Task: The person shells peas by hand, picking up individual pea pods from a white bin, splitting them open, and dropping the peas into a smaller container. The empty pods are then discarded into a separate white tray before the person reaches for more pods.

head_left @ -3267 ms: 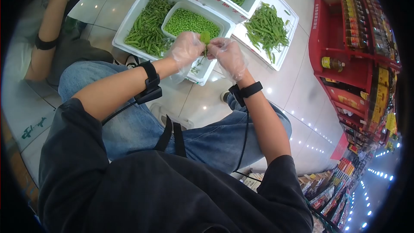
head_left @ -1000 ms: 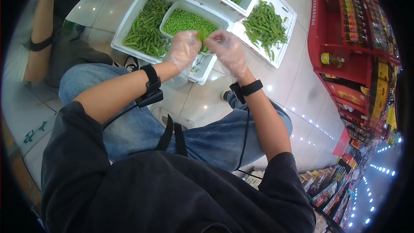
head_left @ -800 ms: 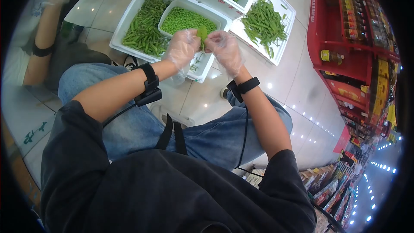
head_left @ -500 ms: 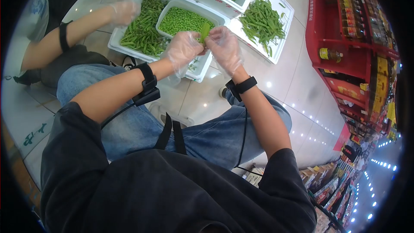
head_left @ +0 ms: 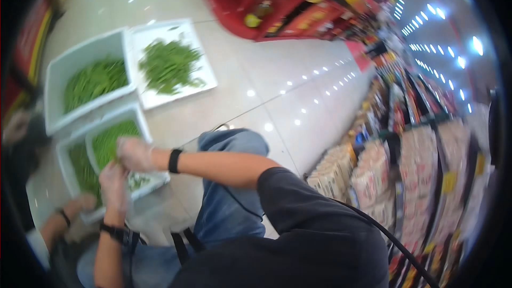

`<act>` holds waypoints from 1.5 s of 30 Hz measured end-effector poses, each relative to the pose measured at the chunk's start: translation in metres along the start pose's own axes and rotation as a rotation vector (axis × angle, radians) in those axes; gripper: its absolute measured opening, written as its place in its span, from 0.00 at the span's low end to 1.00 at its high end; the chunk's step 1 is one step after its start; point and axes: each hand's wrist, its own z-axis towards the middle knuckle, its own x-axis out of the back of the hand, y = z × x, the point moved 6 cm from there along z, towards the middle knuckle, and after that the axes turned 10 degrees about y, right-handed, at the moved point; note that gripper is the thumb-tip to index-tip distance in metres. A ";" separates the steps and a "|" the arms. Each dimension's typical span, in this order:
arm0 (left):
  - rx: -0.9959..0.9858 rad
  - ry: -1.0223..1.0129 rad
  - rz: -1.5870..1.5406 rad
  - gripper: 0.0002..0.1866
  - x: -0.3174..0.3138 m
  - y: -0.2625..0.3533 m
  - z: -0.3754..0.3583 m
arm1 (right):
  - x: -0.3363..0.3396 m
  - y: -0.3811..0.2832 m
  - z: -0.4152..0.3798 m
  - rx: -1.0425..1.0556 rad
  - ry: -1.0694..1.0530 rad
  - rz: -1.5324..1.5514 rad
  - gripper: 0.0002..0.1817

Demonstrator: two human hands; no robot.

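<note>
three white trays [head_left: 176, 88] of greens on glossy shop floor [head_left: 256, 74].

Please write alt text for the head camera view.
Blurred view: a seated person's gloved left hand and right hand meet over a white tub of peas. White boxes of green pods stand on the shop floor nearby.

Glossy pale tiled floor [head_left: 277, 80] mirrors ceiling lights between red shelving [head_left: 277, 5] and packed shelves [head_left: 405, 144].

Everything is motion-blurred: I can't tell what my gloved left hand [head_left: 113, 184] and right hand [head_left: 133, 152] pinch, and shelf goods [head_left: 410, 149] are unreadable.
</note>
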 end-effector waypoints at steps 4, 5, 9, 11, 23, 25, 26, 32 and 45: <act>0.040 0.032 0.054 0.19 0.002 -0.009 0.013 | -0.006 0.008 0.001 -0.028 0.008 -0.096 0.08; 0.071 0.077 0.062 0.18 0.002 -0.009 0.013 | -0.007 0.006 0.001 -0.006 -0.011 -0.091 0.08; 0.054 0.083 0.124 0.16 0.009 -0.023 0.024 | 0.005 0.001 -0.004 -0.063 -0.093 -0.110 0.08; 0.040 0.043 0.115 0.15 0.007 -0.028 0.024 | 0.002 0.003 -0.007 -0.076 -0.098 -0.096 0.09; 0.049 0.026 0.136 0.08 -0.021 -0.010 0.011 | -0.004 0.020 -0.017 -0.142 0.033 -0.023 0.06; 0.078 0.057 0.214 0.08 -0.022 -0.005 0.009 | -0.001 0.023 -0.017 -0.215 0.014 0.058 0.06; 0.067 0.055 0.211 0.08 -0.016 -0.010 0.013 | -0.002 0.025 -0.016 -0.207 0.019 0.050 0.06; 0.083 0.033 0.134 0.09 -0.015 -0.020 0.023 | 0.003 0.027 -0.018 -0.227 0.045 0.096 0.07; 0.101 0.058 0.021 0.08 -0.009 -0.023 0.019 | 0.001 0.042 -0.020 -0.221 0.194 0.234 0.10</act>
